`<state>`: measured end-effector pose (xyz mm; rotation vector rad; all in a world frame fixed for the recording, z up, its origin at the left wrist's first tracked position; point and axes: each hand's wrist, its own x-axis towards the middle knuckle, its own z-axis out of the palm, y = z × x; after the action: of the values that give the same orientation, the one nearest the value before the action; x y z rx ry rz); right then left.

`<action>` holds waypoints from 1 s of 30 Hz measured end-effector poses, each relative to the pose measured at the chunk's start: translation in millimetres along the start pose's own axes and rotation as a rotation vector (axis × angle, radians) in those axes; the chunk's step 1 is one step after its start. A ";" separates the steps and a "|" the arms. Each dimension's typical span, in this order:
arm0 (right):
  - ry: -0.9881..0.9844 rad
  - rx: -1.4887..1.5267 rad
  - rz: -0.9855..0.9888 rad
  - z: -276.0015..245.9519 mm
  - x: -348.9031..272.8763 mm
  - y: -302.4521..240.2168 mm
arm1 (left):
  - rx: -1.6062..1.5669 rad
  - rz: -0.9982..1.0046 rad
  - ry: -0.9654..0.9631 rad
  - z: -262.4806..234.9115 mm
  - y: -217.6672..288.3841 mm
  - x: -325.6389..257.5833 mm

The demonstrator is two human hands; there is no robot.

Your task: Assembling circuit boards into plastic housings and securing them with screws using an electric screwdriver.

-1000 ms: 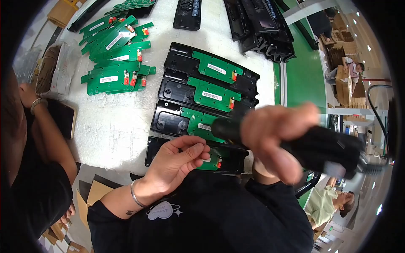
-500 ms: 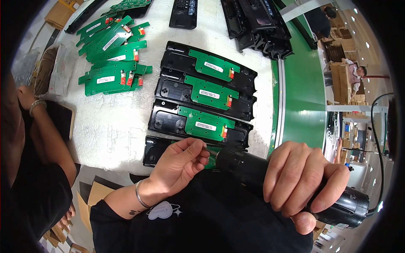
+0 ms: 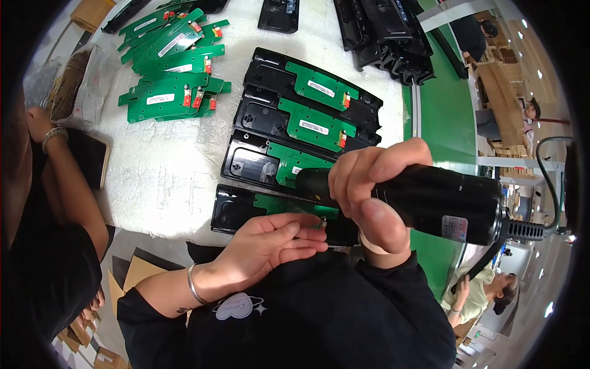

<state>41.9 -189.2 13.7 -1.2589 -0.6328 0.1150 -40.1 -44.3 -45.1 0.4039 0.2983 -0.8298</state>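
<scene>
In the head view, a black corded tool (image 3: 452, 200) is clasped around its barrel by the right grip (image 3: 375, 190), seemingly so that its nose can be aimed leftward, over the nearer pair of four black housings (image 3: 264, 71). Whether anything is touched by the nose cannot be told. The left grip (image 3: 270, 240) is held at the nearest housing (image 3: 233, 209), fingers loosely bent and thumb close; whether something small is pinched cannot be told.

The housings are laid side by side on the white-covered table (image 3: 166, 197), each with a green board (image 3: 313, 126) set in it, probably so that every board can be reached from above. The nearer two boards are partly hidden by hands and tool. Loose green boards (image 3: 163, 98) are heaped at left; black parts (image 3: 384, 37) are piled at far right. The cable (image 3: 525, 230) is led off rightward, where movement could be hindered.
</scene>
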 end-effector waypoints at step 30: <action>-0.368 0.180 -0.300 -12.7 11.5 -66.1 | -0.172 0.257 0.031 -1.8 -1.8 12.7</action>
<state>40.9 -216.8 76.1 -0.9633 -1.0981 0.1522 -33.4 -52.8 -52.3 0.2867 0.3363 -0.5424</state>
